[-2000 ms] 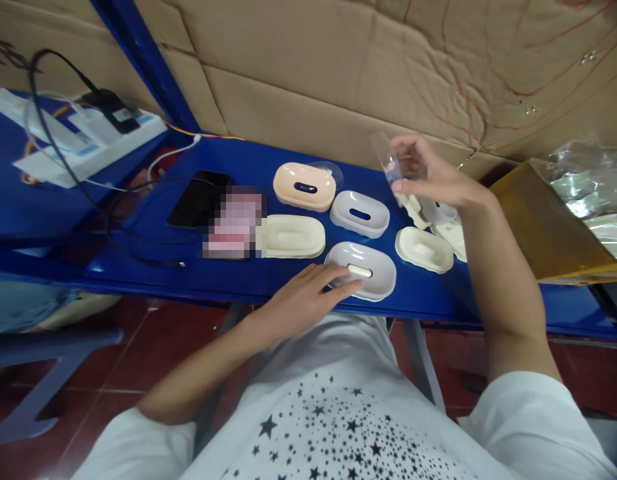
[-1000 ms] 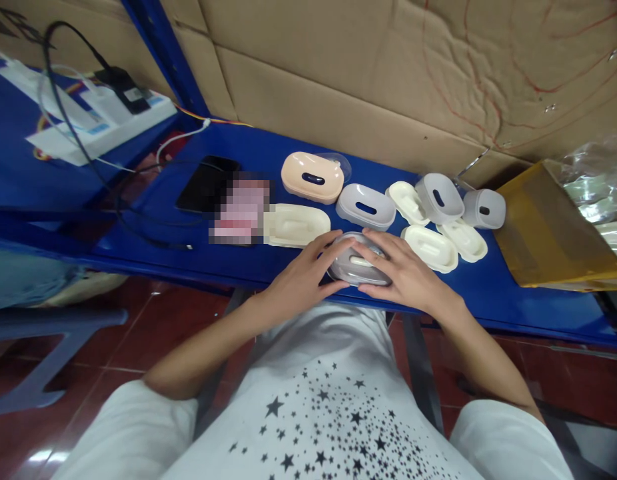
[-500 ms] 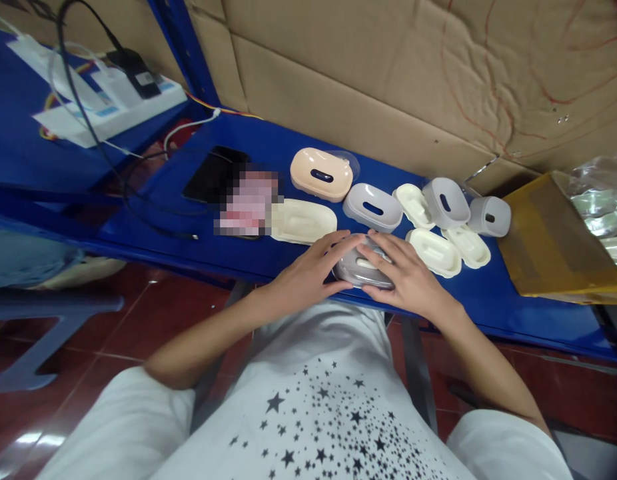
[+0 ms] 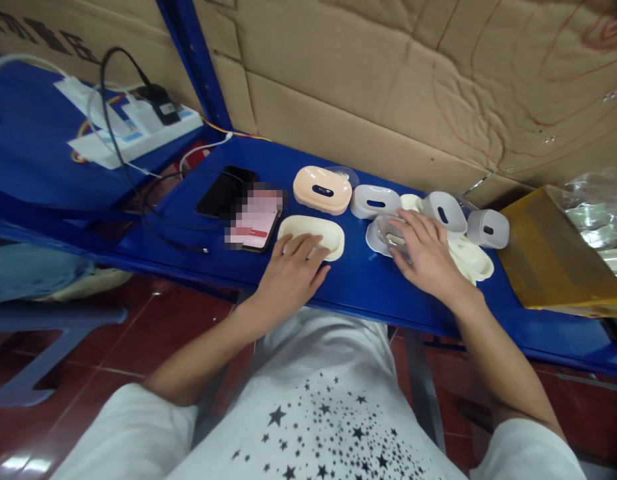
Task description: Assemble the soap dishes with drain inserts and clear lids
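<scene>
Shelf (image 4: 348, 287) in blue, a left hand (image 4: 288, 283) on a cream tray (image 4: 322, 228), a right hand (image 4: 421, 250) apart from it on a grey dish (image 4: 375, 237).

Left fingers spread over the tray's near side; right fingers and thumb hold the dish, a clear cover (image 4: 388, 230) over it. Behind stand a peach dish (image 4: 333, 192) and a slotted lavender dish (image 4: 376, 199). Farther right, a brown-taped box (image 4: 543, 253) adjoins bagged pale goods (image 4: 588, 207); whether they sit inside cannot be told. Dark characters mark the cardboard (image 4: 308, 107) upper left, too blurred to read. Blue surface shows between tray and grey dish; the front edge runs beneath both wrists.
</scene>
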Tool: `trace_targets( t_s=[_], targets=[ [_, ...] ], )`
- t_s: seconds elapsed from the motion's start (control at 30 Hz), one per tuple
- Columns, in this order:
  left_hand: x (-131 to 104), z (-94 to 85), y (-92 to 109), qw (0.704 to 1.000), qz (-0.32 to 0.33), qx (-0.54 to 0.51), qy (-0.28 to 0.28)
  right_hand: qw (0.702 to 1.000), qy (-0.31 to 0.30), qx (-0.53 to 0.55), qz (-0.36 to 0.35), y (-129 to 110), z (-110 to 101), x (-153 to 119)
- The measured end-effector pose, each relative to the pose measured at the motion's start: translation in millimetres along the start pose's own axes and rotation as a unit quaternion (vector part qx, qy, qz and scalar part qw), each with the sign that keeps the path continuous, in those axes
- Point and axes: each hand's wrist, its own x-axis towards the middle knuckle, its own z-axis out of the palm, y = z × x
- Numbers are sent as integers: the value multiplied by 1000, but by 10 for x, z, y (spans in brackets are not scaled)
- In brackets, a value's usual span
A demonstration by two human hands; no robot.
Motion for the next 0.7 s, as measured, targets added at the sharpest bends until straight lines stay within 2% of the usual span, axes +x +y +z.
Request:
trace_targets(
  t_s=[0.07, 0.17, 0.27, 0.33, 0.43, 0.57, 0.7],
  targets=[
    [-9, 16, 52, 998, 47, -23, -28, 1000, -9, 10, -23, -69, 24, 265],
    [-14, 35, 117, 991, 107, -58, -48, 996, -39, 26, -79, -207, 193, 746],
    [-22, 48, 89, 991, 110, -70, -30, 992, -69, 14, -107, -309, 397, 1168],
    [-31, 42, 30, 993, 96, -67, -15, 990, -83, 10, -110, -344, 466, 1311],
    [-48, -6, -58, 993, 105, -57, -20, 988, -90, 40, -118, -352, 433, 1255],
    [-64, -108, -105, 986, 152, -56, -46, 983, -63, 121, -119, -291, 245, 872],
    [-59, -160, -114, 989, 142, -44, 3, 974, -20, 197, -107, -249, 71, 494]
  ],
)
